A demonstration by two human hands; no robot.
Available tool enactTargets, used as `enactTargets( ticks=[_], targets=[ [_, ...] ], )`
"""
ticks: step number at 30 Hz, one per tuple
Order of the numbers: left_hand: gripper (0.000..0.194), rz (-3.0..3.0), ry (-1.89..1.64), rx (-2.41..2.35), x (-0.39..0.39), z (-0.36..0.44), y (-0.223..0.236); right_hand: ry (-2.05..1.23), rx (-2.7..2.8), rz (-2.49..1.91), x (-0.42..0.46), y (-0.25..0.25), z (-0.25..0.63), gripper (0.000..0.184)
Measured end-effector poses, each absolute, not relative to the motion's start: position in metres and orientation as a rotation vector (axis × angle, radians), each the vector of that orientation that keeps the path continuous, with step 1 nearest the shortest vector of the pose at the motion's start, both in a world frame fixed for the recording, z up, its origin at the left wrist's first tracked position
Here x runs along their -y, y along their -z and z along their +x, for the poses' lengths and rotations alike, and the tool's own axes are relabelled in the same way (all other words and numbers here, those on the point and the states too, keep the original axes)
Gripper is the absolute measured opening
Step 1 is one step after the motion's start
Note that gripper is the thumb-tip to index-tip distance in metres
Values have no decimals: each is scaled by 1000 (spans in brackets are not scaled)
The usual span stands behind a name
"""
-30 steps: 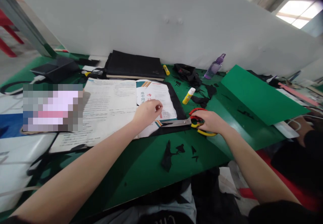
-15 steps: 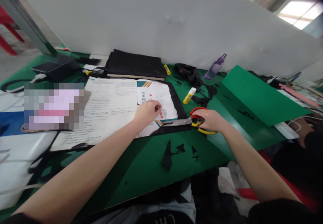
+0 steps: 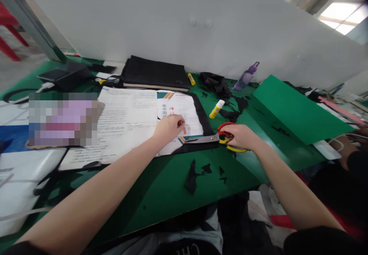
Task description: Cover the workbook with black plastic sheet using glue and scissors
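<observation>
A pair of scissors [image 3: 225, 138] with red and yellow handles is in my right hand [image 3: 240, 135], its fingers closed through and around the handles. Its blades point left and lie over the lower right corner of the open book [image 3: 132, 113], along the black cover sheet [image 3: 203, 113] that sticks out past the page. My left hand [image 3: 170, 128] rests on the book's right page with curled fingers; what they hold, if anything, is hidden. Black scraps [image 3: 190, 178] lie on the green table in front of the scissors.
A glue stick [image 3: 216, 109] stands behind my right hand, with crumpled black material [image 3: 215, 83] farther back. A black-covered book [image 3: 155, 73], a yellow tube [image 3: 191, 79] and a purple bottle [image 3: 246, 77] are along the wall. A green sheet [image 3: 300, 109] lies to the right.
The view has shifted very slightly. Both hands, the scissors and the book hold practically the same positions.
</observation>
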State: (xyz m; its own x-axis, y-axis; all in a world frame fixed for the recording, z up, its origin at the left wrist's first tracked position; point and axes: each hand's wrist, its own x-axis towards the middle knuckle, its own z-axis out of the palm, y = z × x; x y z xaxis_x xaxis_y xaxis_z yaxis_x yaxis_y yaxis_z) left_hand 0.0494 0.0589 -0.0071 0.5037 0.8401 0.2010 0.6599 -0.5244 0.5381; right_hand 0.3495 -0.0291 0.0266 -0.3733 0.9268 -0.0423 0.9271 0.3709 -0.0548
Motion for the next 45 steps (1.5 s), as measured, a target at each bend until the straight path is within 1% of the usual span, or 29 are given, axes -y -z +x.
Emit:
enactTargets(
  ticks=[3, 14, 19, 22, 25, 30, 32, 35, 37, 39, 43, 45],
  targets=[
    [22, 2358, -625, -1236, -59, 49, 7, 90, -2597, 1755, 29, -26, 349, 34],
    [21, 2341, -622, -1225, -59, 49, 7, -12, -2580, 1748, 26, -24, 351, 22],
    [21, 2291, -617, -1244, -61, 49, 7, -50, -2580, 1812, 28, -22, 350, 23],
    [22, 2266, -619, -1247, -62, 48, 6, -18, -2600, 1898, 29, -20, 350, 23],
    [22, 2247, -619, -1247, -63, 48, 6, 60, -2644, 2079, 30, -18, 351, 23],
    [22, 2224, -619, -1251, -63, 48, 6, 65, -2657, 2341, 28, -17, 346, 30],
    [21, 2220, -614, -1259, -63, 48, 6, 237, -2695, 2530, 25, -18, 338, 30],
    [19, 2214, -604, -1279, -63, 49, 7, 706, -2753, 2845, 22, -22, 323, 36],
    [19, 2215, -601, -1286, -64, 50, 9, 990, -2789, 2912, 21, -27, 313, 40],
    [19, 2216, -598, -1289, -64, 50, 9, 1254, -2811, 2888, 21, -34, 304, 41],
    [20, 2230, -596, -1275, -65, 49, 10, 1831, -2671, 2884, 19, -44, 287, 28],
    [20, 2239, -598, -1261, -65, 49, 10, 2010, -2523, 3046, 13, -42, 279, 20]
  ],
)
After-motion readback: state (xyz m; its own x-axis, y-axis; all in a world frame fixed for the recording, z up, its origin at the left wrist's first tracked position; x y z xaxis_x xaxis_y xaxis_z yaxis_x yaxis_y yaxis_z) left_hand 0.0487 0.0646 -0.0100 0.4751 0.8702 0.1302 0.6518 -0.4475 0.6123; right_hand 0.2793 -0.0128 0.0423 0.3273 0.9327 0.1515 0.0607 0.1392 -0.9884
